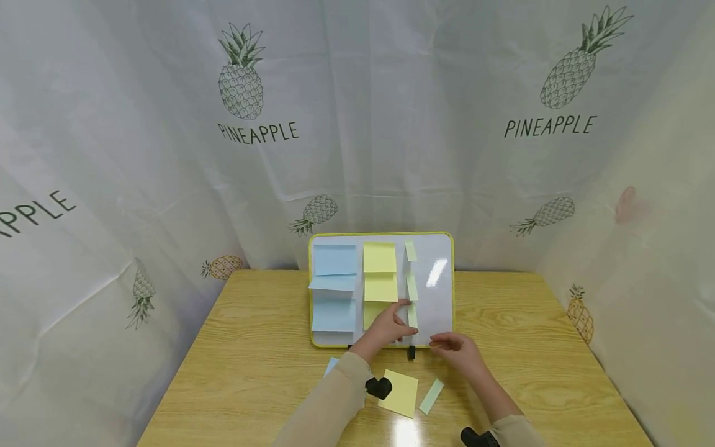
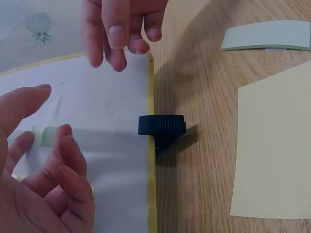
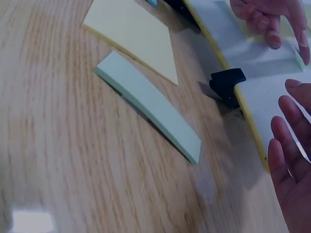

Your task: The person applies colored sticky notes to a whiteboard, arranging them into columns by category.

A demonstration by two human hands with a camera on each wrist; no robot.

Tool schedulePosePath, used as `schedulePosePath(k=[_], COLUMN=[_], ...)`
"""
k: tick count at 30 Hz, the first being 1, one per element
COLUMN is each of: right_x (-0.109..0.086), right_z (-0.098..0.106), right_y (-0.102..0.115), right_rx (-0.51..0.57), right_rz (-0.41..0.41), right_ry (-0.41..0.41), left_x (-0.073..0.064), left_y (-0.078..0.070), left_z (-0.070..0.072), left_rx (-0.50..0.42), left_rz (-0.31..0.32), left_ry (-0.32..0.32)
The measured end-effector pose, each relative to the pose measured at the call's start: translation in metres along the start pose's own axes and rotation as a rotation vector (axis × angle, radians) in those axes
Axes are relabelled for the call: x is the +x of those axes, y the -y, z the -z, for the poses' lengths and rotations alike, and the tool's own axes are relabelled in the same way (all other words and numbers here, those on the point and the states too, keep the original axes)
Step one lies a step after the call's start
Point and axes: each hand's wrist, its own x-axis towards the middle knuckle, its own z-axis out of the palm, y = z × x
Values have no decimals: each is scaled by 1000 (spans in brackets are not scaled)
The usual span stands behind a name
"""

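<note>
A whiteboard with a yellow frame stands tilted on the table. My left hand reaches across its lower part, index fingertip at the lowest pale green sticky note strip. In the left wrist view the left thumb is held away from the board, with the other fingers loosely bent. My right hand hovers by the board's lower right corner, fingers relaxed and nothing in them. Two more green strips stick above the lowest one, beside a column of yellow sticky notes and a column of blue sticky notes.
In front of the board lie a yellow sticky note pad and a narrow green pad. A blue pad is partly hidden by the left forearm. Black feet hold the board's lower edge. A pineapple-print curtain hangs behind.
</note>
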Motion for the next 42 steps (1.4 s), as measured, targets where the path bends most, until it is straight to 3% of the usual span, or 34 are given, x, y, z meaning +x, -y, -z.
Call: schedulePosePath(k=[6, 16, 24, 33, 42], right_x=[-7, -11, -12, -12, -13], right_z=[1, -3, -2, 3, 13], right_y=[-1, 3, 1, 9, 25], right_rx=[-15, -24, -42, -36, -137], right_rz=[-7, -1, 17, 19, 198], right_ry=[25, 39, 48, 102, 115], left_x=[-3, -1, -5, -16, -37], left_y=[-3, -2, 9, 22, 26], left_z=[0, -1, -3, -3, 4], left_rx=[-35, -61, -91, -45, 2], left_rz=[-1, 3, -7, -17, -19], left_ry=[37, 47, 64, 83, 76])
